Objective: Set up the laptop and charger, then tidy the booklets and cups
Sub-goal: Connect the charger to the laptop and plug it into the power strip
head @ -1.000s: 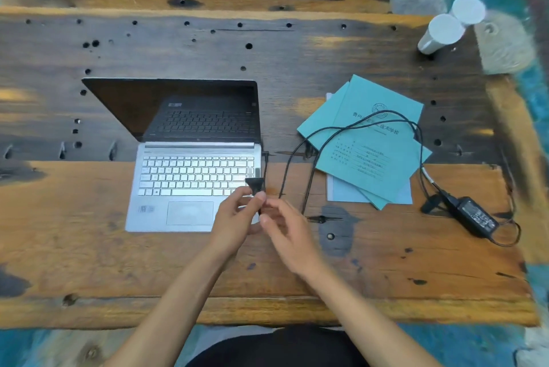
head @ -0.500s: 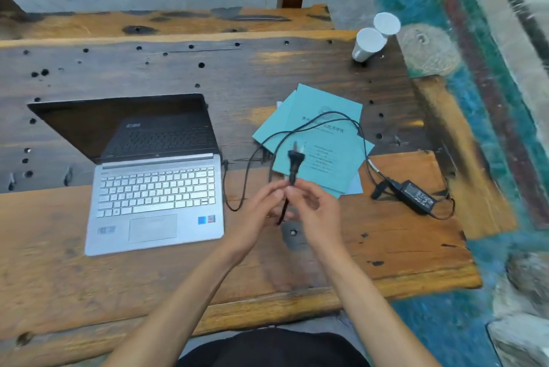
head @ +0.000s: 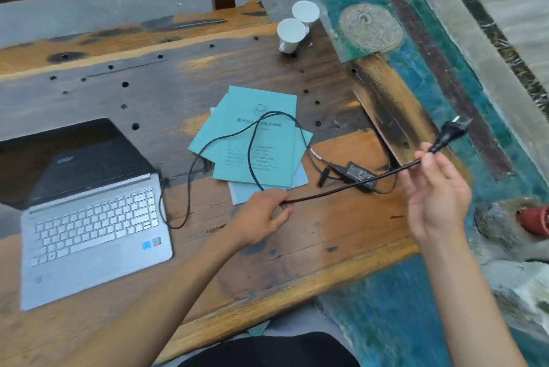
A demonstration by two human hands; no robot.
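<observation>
My right hand (head: 436, 188) is raised off the right edge of the surface (head: 341, 241), palm turned toward me, with thumb and fingertips pinching the black power cord (head: 350, 186) just behind its plug (head: 450, 134). The plug sticks up and to the right past my fingers, its metal prongs pointing away; it is a little blurred. My left hand (head: 261, 219) rests low over the surface, fingers curled loosely around the same cord, which runs out from between thumb and forefinger. Between my two hands the cord is stretched in a nearly straight line, rising to the right.

That line passes over the black charger brick (head: 358, 172), which lies on the surface near the right edge. A thinner cable (head: 252, 140) loops from the brick across the pile of teal booklets (head: 258, 140) and curves down to the right side of the laptop (head: 89, 218). I cannot tell whether it is plugged in there.

The laptop sits open at the left, silver keyboard facing me, screen dark. The booklets lie fanned and overlapping in the middle of the surface. Two white paper cups (head: 292, 33) stand touching each other at the far right corner. Beyond the edge is a floor (head: 386, 1) painted blue-green.
</observation>
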